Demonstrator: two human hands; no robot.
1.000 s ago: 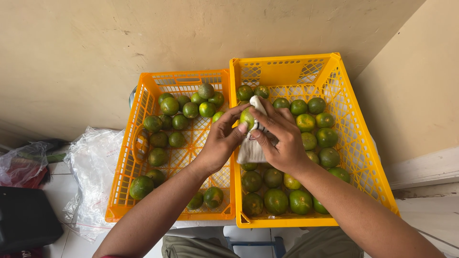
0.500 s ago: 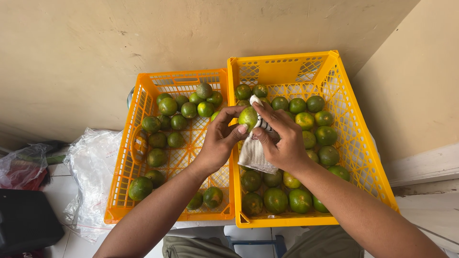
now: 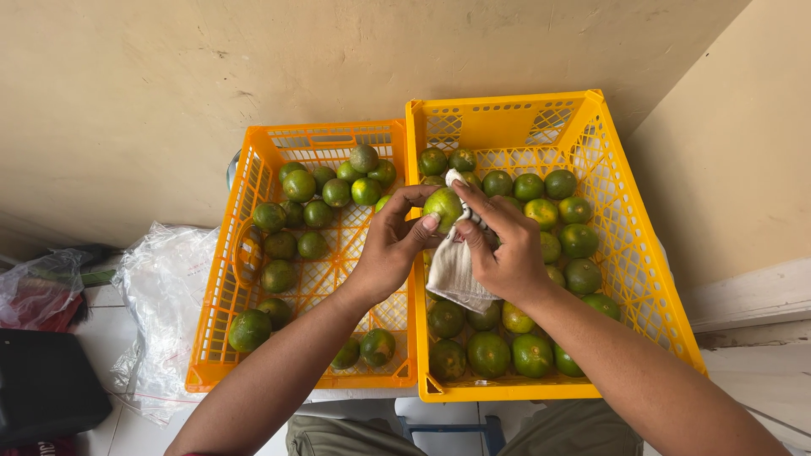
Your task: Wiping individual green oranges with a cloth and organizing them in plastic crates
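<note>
left hand (image 3: 390, 249) fingers clamped on green citrus (image 3: 443, 205), right hand (image 3: 505, 249) fingers pinching cloth (image 3: 452, 266)

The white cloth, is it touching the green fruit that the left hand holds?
Touching. The head view shows the right hand pressing the white cloth against the green fruit held by the left hand.

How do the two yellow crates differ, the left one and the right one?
The left crate looks smaller and lower than the right crate. Its green fruit lie scattered with bare mesh floor showing; the right crate's fruit are packed closer. The hands work mostly over the right crate. Both are yellow plastic lattice crates standing side by side.
</note>
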